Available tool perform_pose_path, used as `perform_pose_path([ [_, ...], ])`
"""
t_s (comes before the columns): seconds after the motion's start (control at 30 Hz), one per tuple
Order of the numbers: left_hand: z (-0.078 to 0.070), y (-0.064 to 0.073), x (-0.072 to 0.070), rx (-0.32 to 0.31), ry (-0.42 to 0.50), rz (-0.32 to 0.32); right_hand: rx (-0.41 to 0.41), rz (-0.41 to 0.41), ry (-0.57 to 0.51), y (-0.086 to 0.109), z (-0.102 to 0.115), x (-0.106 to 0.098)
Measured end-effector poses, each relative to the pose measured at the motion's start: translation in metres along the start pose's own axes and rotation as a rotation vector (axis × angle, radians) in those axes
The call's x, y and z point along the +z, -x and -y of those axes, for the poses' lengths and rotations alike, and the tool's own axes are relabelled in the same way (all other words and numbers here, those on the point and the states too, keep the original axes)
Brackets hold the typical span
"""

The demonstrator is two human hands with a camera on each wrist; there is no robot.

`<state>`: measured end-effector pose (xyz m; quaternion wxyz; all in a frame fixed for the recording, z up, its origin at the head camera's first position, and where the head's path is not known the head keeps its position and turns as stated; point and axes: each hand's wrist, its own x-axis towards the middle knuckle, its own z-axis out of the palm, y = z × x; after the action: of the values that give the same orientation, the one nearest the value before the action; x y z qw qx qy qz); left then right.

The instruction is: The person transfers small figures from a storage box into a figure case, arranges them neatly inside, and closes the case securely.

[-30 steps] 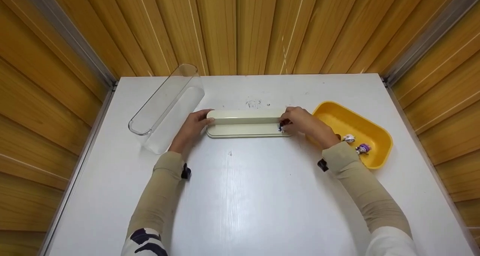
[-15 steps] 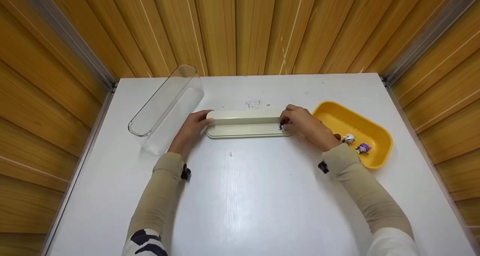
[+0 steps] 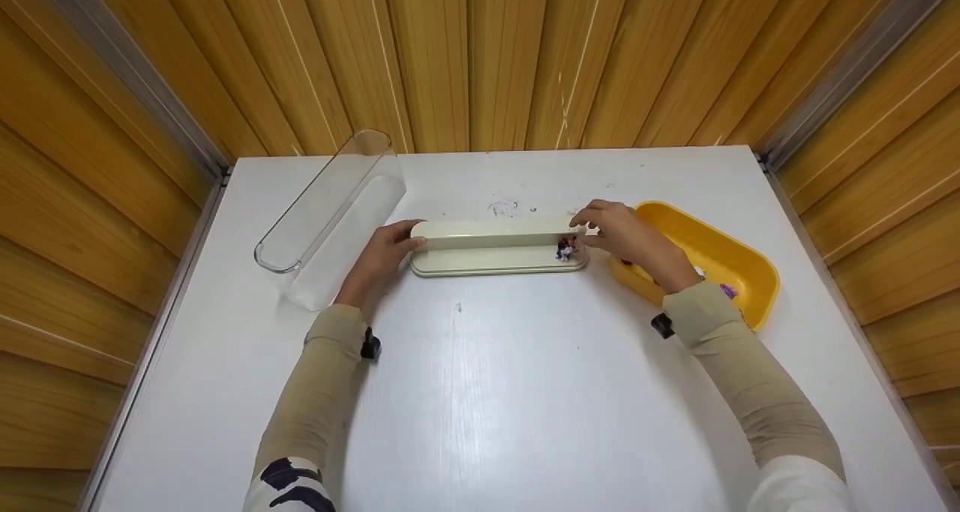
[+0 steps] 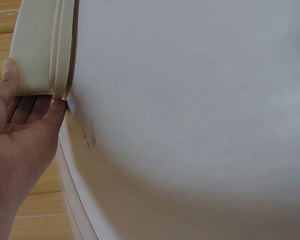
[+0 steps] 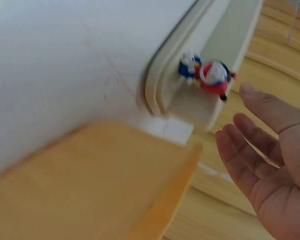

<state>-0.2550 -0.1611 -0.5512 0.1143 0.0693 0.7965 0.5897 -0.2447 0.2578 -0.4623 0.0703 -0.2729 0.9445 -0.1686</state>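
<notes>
The largest thing is the white table, by which all the other things are carried. On its left part a long clear container is placed aslant with its mouth upward; it seems to be kept aside there, so that the left arm is not hindered. On the right a yellow tray is set, probably for a short reach, and it is partly covered by the right sleeve. In it a white item and a purple item can be seen, but their details are hidden.

Between these two, the cream case is laid lengthwise before the person. Its left end is pinched by the left grip, the thumb being put on the wall and the fingers round the end; by this, it may be judged, the light case is prevented from sliding.

The right grip is spread, with nothing held, just beside the case's right end; the thumb is parted from the fingers, perhaps so that nothing is knocked over.

Smallest are two figures, a blue-and-white one and a red one, placed close together inside the case at its right end.
</notes>
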Motion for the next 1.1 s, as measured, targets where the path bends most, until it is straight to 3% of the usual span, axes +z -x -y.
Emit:
perform_pose_path([
  [0.2,0.002,0.003,-0.002,0.011,0.008,0.004,0.069,0.072,-0.009,0.015,-0.024,-0.024],
  [0.33,0.003,0.003,-0.002,0.015,0.015,0.009,0.059,0.133,0.006,0.023,-0.045,-0.036],
  [0.53,0.003,0.002,-0.001,0.022,0.04,0.01,0.079,0.251,-0.056,0.031,-0.075,-0.044],
  [0.83,-0.001,0.002,0.0,0.025,0.049,0.021,0.134,0.31,-0.122,0.033,-0.1,-0.033],
  [1.1,0.0,0.002,-0.001,0.006,0.035,0.012,0.087,0.311,-0.172,0.026,-0.108,-0.018],
])
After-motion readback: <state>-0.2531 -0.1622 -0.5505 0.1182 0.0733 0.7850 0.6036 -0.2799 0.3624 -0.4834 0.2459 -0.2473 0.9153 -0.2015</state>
